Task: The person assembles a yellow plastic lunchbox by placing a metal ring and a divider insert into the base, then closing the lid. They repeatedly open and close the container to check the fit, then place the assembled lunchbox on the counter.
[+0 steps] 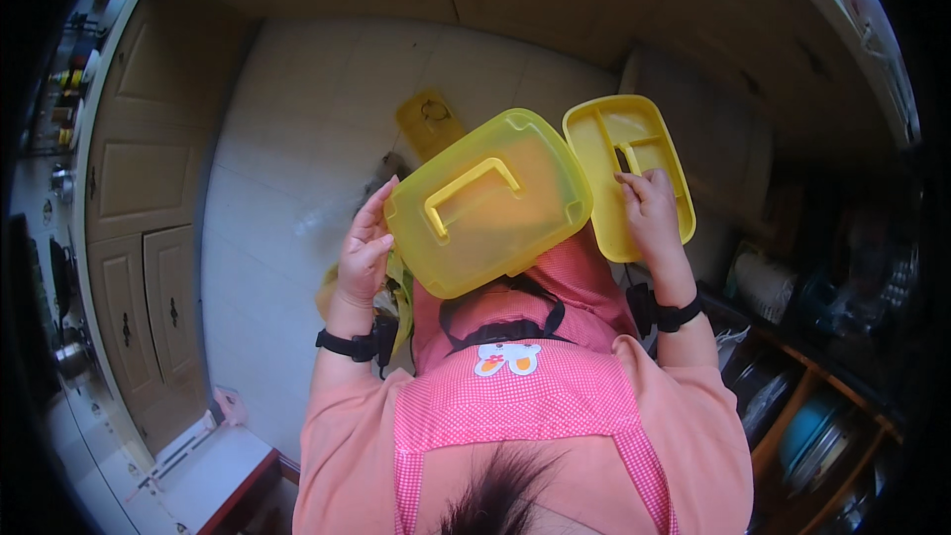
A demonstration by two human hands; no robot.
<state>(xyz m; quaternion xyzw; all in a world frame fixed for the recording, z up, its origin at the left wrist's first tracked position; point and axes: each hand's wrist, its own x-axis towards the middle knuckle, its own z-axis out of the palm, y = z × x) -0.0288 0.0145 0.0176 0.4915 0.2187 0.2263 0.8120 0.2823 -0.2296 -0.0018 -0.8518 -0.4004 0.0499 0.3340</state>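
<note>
My left hand [365, 253] grips the left edge of a translucent yellow box lid [485, 238], thumb and fingers at its rim. The lid is tilted above my lap and carries a raised yellow carrying handle [466, 188] on top. Whether a box body sits beneath it, I cannot tell. To the right, my right hand [649, 208] is closed around the middle handle of a shallow yellow divided tray [614, 223]. The tray's compartments look bare, and its left side is close beside the lid's right edge.
On the pale tiled floor [287, 139] beyond the lid lies a flat yellow piece [431, 126]. A yellow-green bag-like thing [401, 297] is by my left leg. Wooden cabinets [134, 159] line the left, a shelf with a blue-green bowl [814, 426] the right.
</note>
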